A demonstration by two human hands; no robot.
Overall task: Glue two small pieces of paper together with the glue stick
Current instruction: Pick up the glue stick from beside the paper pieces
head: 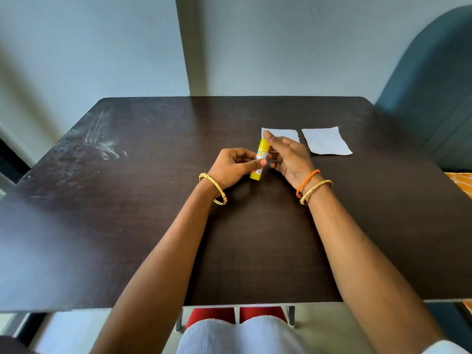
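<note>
A yellow glue stick (258,165) is held above the middle of the dark table (153,213), tilted with its top pointing away from me. My left hand (233,166) grips its lower body between thumb and fingers. My right hand (288,155) closes around its upper end, the index finger over the top. Two small white pieces of paper lie flat on the table just beyond: one piece (287,134) is partly hidden behind my right hand, the other piece (325,140) lies to its right, apart from it.
The left part of the table shows pale smears (107,146). A teal chair back (434,85) stands at the table's far right corner. A wall runs close behind the far edge. My knees show below the near edge.
</note>
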